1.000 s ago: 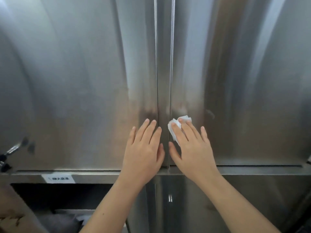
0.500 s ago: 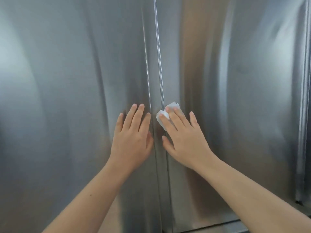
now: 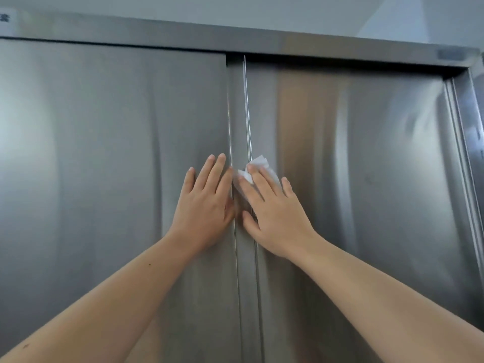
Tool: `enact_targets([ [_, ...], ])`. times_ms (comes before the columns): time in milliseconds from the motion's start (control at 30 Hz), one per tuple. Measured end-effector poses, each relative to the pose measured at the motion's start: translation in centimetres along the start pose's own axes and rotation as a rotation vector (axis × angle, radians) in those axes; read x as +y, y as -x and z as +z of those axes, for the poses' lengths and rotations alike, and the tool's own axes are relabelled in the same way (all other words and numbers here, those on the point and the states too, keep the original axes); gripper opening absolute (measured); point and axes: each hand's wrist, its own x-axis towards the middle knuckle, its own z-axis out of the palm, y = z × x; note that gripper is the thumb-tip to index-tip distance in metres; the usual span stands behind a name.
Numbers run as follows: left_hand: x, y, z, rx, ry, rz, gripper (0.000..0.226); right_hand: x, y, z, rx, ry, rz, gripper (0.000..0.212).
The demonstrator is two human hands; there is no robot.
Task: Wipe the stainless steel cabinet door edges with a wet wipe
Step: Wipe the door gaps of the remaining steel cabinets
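Right hand point(image 3: 275, 213) presses the white wet wipe point(image 3: 258, 167) with straight fingers on the inner edge of the right cabinet door point(image 3: 353, 166). Left hand point(image 3: 204, 205) lies flat, fingers straight, on the left cabinet door point(image 3: 104, 166).

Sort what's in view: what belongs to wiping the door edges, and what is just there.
Job: wet wipe, right hand pressing it, left hand flat on left door, right door, edge strip between them.
Just there: top frame rail, paper label at top left, wall above.
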Motion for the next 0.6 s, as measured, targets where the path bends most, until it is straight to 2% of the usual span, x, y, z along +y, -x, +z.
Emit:
enact_targets([
  [267, -2.9, -4.4, 0.1, 0.003, -0.079, -0.007, 0.059, 2.0, -5.2, 0.3, -0.018, 0.034, -0.051, 0.067],
  [433, -4.8, -7.0, 0.8, -0.035, -0.119, -0.118, 0.074, 2.6, -8.2, 0.6, 0.026, 0.105, -0.059, 0.066],
  [600, -5.5, -7.2, 1.6, 0.04, -0.079, -0.124, 0.068, 2.9, -11.3, 0.4, 0.072, 0.136, -0.03, 0.078],
])
